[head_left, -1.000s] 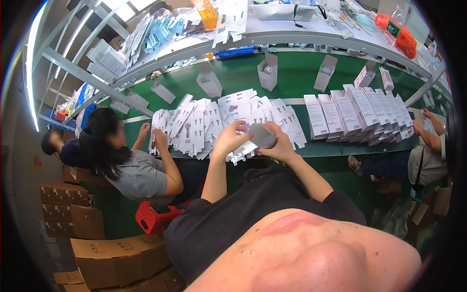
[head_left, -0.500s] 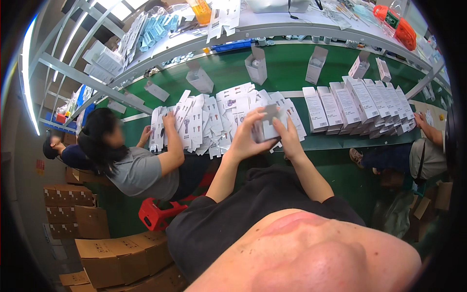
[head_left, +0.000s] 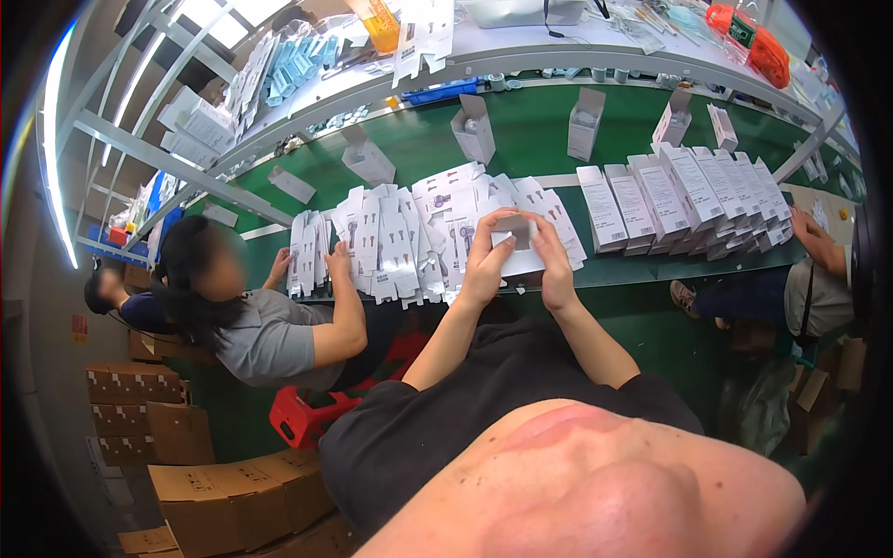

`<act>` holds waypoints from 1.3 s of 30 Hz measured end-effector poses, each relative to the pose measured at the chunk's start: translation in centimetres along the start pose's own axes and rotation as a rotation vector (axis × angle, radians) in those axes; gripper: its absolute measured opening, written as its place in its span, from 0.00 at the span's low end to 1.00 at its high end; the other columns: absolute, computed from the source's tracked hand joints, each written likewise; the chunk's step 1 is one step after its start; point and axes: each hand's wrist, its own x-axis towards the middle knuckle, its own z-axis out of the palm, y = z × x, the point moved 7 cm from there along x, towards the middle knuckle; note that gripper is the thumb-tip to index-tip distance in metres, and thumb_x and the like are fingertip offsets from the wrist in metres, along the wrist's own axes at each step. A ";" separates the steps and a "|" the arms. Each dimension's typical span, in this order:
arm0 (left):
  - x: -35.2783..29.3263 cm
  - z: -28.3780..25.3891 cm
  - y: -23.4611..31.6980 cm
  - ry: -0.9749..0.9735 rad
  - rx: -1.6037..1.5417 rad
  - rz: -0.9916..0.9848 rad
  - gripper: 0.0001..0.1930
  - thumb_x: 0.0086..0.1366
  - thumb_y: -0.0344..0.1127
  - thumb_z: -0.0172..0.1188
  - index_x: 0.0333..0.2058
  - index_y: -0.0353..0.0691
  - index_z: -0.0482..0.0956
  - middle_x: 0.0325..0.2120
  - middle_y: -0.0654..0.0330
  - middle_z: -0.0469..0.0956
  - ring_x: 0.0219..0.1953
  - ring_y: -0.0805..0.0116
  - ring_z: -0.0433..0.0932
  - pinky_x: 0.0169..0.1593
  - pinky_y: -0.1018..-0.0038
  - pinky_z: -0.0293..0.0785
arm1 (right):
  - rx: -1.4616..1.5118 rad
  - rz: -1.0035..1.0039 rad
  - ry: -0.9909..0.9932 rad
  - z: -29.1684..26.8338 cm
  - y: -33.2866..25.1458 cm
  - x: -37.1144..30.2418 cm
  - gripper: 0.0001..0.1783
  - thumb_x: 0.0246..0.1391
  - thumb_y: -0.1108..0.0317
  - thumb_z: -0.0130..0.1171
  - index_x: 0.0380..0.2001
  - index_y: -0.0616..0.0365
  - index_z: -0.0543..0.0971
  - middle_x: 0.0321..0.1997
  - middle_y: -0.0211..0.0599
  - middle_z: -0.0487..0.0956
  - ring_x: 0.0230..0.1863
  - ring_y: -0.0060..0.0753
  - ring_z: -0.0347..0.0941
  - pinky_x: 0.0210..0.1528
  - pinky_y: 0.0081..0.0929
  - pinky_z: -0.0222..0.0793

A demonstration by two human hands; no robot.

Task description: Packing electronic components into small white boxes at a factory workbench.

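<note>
Between my two hands, over the near edge of the green bench, is a small white carton [head_left: 523,264], its end open toward me and its inside grey with shadow. My left hand [head_left: 484,263] grips its left side, thumb at the opening. The right hand [head_left: 555,268] wraps the other side with its fingers along the edge. Behind and to the left spreads a heap of flat, unfolded white cartons [head_left: 400,232] with printed pictures. To the right stand rows of closed white cartons [head_left: 656,200], stacked close together.
Open-topped cartons [head_left: 474,135] stand spaced along the green belt [head_left: 530,121] beyond. Above runs a white shelf [head_left: 558,51] with loose items. At left a co-worker [head_left: 279,325] handles flat cartons beside a red stool [head_left: 302,414]; another person's arm [head_left: 819,242] reaches in at right. Brown boxes [head_left: 233,498] sit behind.
The held carton has turned so its open end faces me, and my hands have shifted around its sides. Cartons on the belt have moved left. The co-worker's right hand has come nearer.
</note>
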 end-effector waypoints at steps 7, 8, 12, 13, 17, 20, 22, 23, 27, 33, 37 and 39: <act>-0.6 0.2 0.0 -0.070 0.231 0.067 0.25 0.63 0.23 0.46 0.61 0.39 0.65 0.61 0.53 0.67 0.64 0.55 0.63 0.68 0.67 0.55 | -0.215 0.062 0.049 -0.6 1.7 0.3 0.23 0.58 0.74 0.45 0.57 0.63 0.72 0.59 0.45 0.73 0.60 0.40 0.66 0.66 0.31 0.56; -0.6 0.2 -0.1 -0.079 0.240 0.047 0.25 0.64 0.22 0.46 0.61 0.39 0.65 0.61 0.53 0.67 0.65 0.55 0.63 0.68 0.67 0.55 | -0.187 0.083 0.051 -0.7 2.0 0.4 0.23 0.57 0.74 0.45 0.56 0.64 0.72 0.58 0.45 0.73 0.60 0.40 0.66 0.66 0.31 0.56; -0.8 0.0 -1.1 -0.029 0.263 -0.033 0.25 0.64 0.22 0.45 0.61 0.38 0.65 0.62 0.53 0.66 0.66 0.54 0.61 0.69 0.65 0.54 | -0.173 0.117 0.051 -1.1 3.1 0.6 0.22 0.55 0.75 0.45 0.54 0.64 0.72 0.57 0.45 0.73 0.60 0.40 0.67 0.66 0.31 0.56; -0.8 -0.1 -1.6 -0.002 0.270 -0.064 0.25 0.63 0.23 0.45 0.61 0.38 0.65 0.62 0.52 0.66 0.66 0.54 0.61 0.69 0.65 0.53 | -0.179 0.125 0.051 -1.2 3.3 0.7 0.22 0.55 0.75 0.44 0.54 0.64 0.72 0.57 0.45 0.74 0.59 0.40 0.67 0.65 0.30 0.56; -0.6 -0.4 -2.3 -0.035 0.216 0.018 0.24 0.63 0.24 0.46 0.59 0.38 0.66 0.62 0.51 0.65 0.66 0.54 0.60 0.69 0.63 0.52 | -0.177 0.112 0.017 -1.9 3.6 1.4 0.23 0.52 0.75 0.44 0.53 0.64 0.73 0.56 0.47 0.74 0.59 0.42 0.67 0.65 0.30 0.57; -0.5 -0.5 -2.4 -0.096 0.159 0.129 0.22 0.63 0.25 0.46 0.57 0.38 0.68 0.62 0.50 0.65 0.66 0.53 0.60 0.69 0.62 0.52 | -0.165 0.095 -0.016 -2.0 3.3 1.8 0.23 0.50 0.75 0.44 0.52 0.65 0.73 0.55 0.49 0.74 0.58 0.43 0.68 0.65 0.31 0.58; -0.6 -0.7 -3.1 -0.106 0.132 0.104 0.20 0.63 0.26 0.47 0.55 0.38 0.69 0.63 0.49 0.64 0.66 0.53 0.60 0.70 0.61 0.51 | -0.240 0.100 -0.004 -1.8 3.0 1.6 0.24 0.48 0.77 0.44 0.52 0.65 0.73 0.54 0.49 0.74 0.57 0.44 0.68 0.64 0.31 0.59; -0.6 -0.7 -3.4 -0.110 0.119 0.091 0.19 0.63 0.27 0.47 0.53 0.38 0.69 0.63 0.49 0.63 0.66 0.52 0.60 0.70 0.61 0.51 | -0.277 0.102 0.002 -1.6 2.8 1.5 0.25 0.47 0.77 0.44 0.51 0.65 0.73 0.53 0.50 0.74 0.57 0.45 0.68 0.64 0.31 0.59; -0.9 -0.5 -3.7 -0.128 0.170 0.056 0.17 0.62 0.27 0.47 0.50 0.38 0.70 0.64 0.48 0.62 0.66 0.50 0.59 0.70 0.60 0.50 | -0.406 0.069 0.004 -1.3 2.0 1.2 0.26 0.45 0.79 0.43 0.51 0.65 0.72 0.53 0.50 0.74 0.56 0.46 0.69 0.63 0.32 0.61; -1.0 -0.2 -4.0 -0.171 0.197 0.058 0.23 0.60 0.34 0.58 0.55 0.37 0.70 0.64 0.47 0.62 0.65 0.48 0.62 0.69 0.61 0.54 | -0.394 0.083 0.008 -3.5 2.6 1.4 0.25 0.48 0.78 0.50 0.53 0.63 0.72 0.54 0.50 0.75 0.54 0.48 0.71 0.62 0.34 0.64; -1.4 -1.1 -4.1 -0.219 0.483 -0.185 0.39 0.47 0.35 0.73 0.61 0.39 0.69 0.61 0.48 0.68 0.64 0.48 0.66 0.69 0.58 0.57 | -0.348 0.115 0.056 -4.0 -0.8 0.3 0.26 0.52 0.69 0.61 0.55 0.61 0.72 0.54 0.45 0.73 0.56 0.42 0.70 0.61 0.30 0.63; -1.5 -1.1 -3.7 -0.244 0.788 0.055 0.44 0.42 0.31 0.74 0.62 0.40 0.68 0.59 0.48 0.71 0.64 0.47 0.68 0.70 0.55 0.56 | -0.887 -0.059 -0.119 -2.7 -2.7 -0.7 0.27 0.48 0.65 0.67 0.53 0.59 0.75 0.54 0.42 0.74 0.54 0.41 0.72 0.56 0.30 0.68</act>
